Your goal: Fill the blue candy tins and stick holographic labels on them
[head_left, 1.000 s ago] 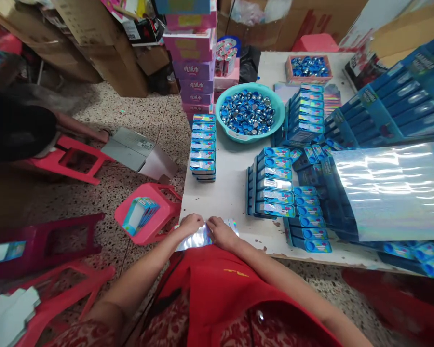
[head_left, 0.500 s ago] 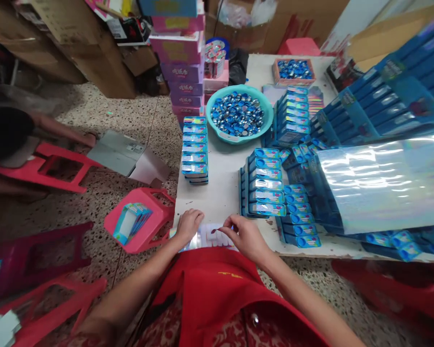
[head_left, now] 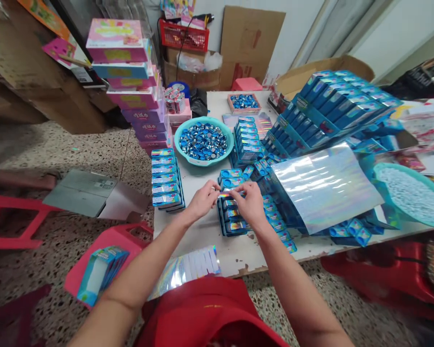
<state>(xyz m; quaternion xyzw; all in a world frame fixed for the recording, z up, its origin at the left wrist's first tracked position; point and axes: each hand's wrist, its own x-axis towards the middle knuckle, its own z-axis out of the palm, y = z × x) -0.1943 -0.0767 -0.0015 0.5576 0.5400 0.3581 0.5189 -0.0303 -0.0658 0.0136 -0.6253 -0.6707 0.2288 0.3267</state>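
My left hand [head_left: 204,199] and my right hand [head_left: 249,201] are closed in pinches on the two ends of a narrow shiny strip [head_left: 224,193]. They hold it over a tray of small blue boxes [head_left: 235,225] near the middle of the table. At the table's front edge, partly under the red apron [head_left: 202,308], lies a holographic sheet divided into strips [head_left: 191,265]. To the left stands another row of blue boxes [head_left: 165,187].
A turquoise basin of blue and silver caps [head_left: 229,144] stands behind my hands. A large holographic sheet [head_left: 325,185] covers boxes at the right. Stacked pink and purple boxes [head_left: 142,115] rise at the back left. A pink stool [head_left: 110,236] is left of the table.
Both hands have moved forward from the sheet at the table edge to the tray of blue boxes, and my left hand has taken hold of the strip. The view has shifted to the right and up.
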